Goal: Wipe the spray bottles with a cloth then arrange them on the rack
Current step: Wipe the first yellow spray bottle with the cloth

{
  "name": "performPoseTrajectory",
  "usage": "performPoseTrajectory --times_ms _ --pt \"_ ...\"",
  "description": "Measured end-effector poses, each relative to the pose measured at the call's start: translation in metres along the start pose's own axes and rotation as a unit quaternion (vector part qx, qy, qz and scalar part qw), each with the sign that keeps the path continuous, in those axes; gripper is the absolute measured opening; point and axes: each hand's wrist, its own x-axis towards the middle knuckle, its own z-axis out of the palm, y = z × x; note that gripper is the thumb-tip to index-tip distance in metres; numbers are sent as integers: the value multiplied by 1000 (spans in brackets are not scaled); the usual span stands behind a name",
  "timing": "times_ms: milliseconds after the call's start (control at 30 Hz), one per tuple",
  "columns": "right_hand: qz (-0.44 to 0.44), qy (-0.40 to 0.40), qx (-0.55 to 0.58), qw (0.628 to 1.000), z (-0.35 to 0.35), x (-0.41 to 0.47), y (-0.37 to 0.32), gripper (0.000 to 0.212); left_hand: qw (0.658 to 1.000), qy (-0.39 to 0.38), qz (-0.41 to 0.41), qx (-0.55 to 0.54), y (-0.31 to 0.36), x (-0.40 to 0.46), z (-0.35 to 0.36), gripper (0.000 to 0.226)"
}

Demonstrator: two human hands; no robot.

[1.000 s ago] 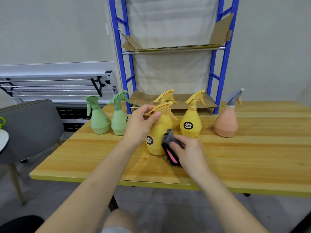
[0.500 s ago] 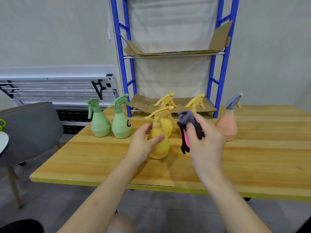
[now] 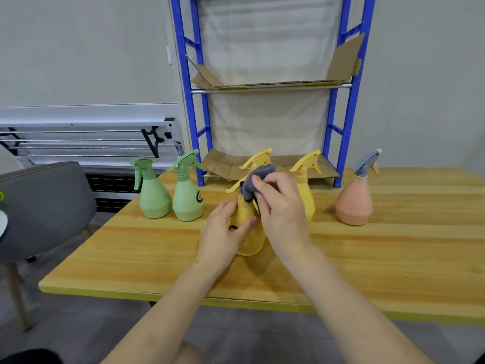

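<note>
1. The near yellow spray bottle (image 3: 248,232) stands upright on the wooden table (image 3: 393,258), in front of the other bottles and towards the person. Its long axis runs straight up, with the trigger head at the top and the nozzle pointing left.

2. The left hand (image 3: 223,232) grips the bottle's body from the left side, fingers curled round the front of it over the small dark label, steadying it on the table.

3. The right hand (image 3: 278,214) pinches a grey cloth (image 3: 256,179), its fingers bunched round it, and presses it against the trigger head and neck. So the cloth sits at the top of the bottle, above the left hand and just to the right of it.

4. From where I stand, the wiping stroke has to run down that upright axis, from head to body. The right hand does the work, and the left hand lies in the path of the cloth on the lower part.

5. The rack (image 3: 265,88) with its blue uprights stands at the far edge, directly behind the bottle. Its cardboard-lined shelves hold no bottles yet.

6. Two more yellow bottles stand just behind, two green bottles (image 3: 170,195) to the left and a pink bottle (image 3: 354,203) well apart to the right.
</note>
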Motion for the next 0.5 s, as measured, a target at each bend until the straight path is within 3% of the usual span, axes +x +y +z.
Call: performPoseTrajectory --times_ms 133,333,500 --pt "22 -5 48 999 3 -5 -1 23 999 -9 6 30 1 -1 -5 61" --pt "63 -93 90 990 -1 -25 14 23 996 -4 -4 93 5 -3 -8 67" --pt "76 20 75 994 -25 -21 3 27 996 -3 -37 78 8 -2 -7 71"
